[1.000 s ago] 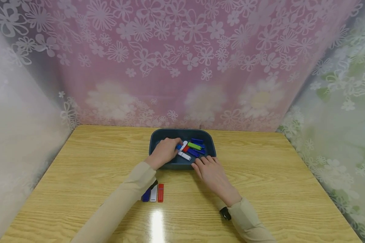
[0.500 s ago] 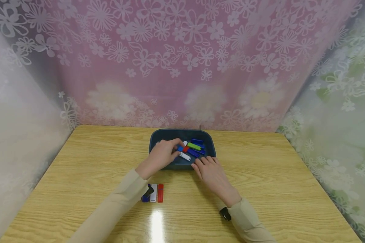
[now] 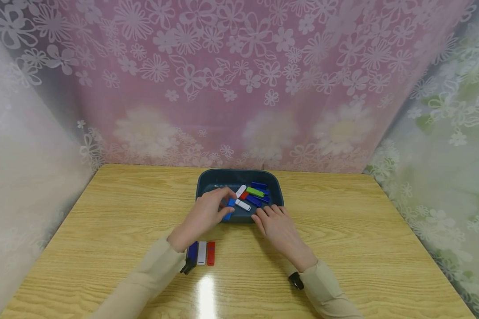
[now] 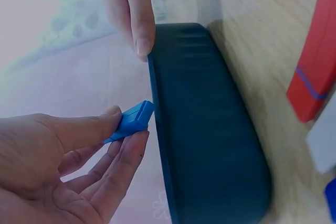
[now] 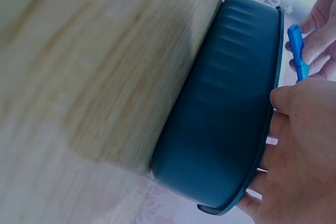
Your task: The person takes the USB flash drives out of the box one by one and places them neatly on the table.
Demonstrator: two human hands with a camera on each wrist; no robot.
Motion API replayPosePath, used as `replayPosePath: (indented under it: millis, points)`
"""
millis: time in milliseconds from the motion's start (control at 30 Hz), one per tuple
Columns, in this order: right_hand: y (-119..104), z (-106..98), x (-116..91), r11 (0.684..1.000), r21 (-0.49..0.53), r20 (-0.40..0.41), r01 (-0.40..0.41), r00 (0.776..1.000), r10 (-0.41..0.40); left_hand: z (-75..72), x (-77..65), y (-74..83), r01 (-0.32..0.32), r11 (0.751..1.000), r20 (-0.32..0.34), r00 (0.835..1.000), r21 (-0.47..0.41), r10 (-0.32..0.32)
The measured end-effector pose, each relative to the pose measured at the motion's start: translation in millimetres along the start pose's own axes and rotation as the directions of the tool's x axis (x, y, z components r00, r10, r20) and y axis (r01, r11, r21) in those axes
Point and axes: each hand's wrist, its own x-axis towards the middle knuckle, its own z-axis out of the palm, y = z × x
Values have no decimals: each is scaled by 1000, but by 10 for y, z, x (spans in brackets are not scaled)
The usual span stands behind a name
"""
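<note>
My left hand (image 3: pixel 207 210) pinches a blue USB flash drive (image 4: pixel 137 120) between thumb and fingers, just above the left front rim of a dark teal plastic box (image 3: pixel 241 219). In the right wrist view the same blue drive (image 5: pixel 295 45) stands out past the rim. My right hand (image 3: pixel 277 230) holds the box's front right rim, its fingers over the edge and hidden in part. Inside lie a green drive (image 3: pixel 255 192), white drives (image 3: pixel 243 205), a partly covered red one (image 3: pixel 244 195) and several dark blue ones (image 3: pixel 253 200).
On the wooden table (image 3: pixel 343 221), before the box, a red drive (image 3: pixel 211 253), a white drive (image 3: pixel 201 253) and a dark blue drive (image 3: pixel 192 250) stand in a row, the last partly covered by my left wrist strap. A flowered pink curtain (image 3: pixel 231 110) hangs behind.
My left hand has picked the blue flash drive from the pile and drawn it toward the box's left front rim. My right hand has stayed at the rim.
</note>
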Motion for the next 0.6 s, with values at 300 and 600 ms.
replayPosePath:
  millis: [300, 600]
  points:
    - [-1, 8, -1, 1000, -7, -3, -3, 1000, 3, 55, -246, 6, 7, 997, 53, 999, -76, -3]
    - [-4, 12, 0, 1000, -7, -14, -3, 1000, 3, 177, -426, -63, 9, 996, 85, 996, -85, -2]
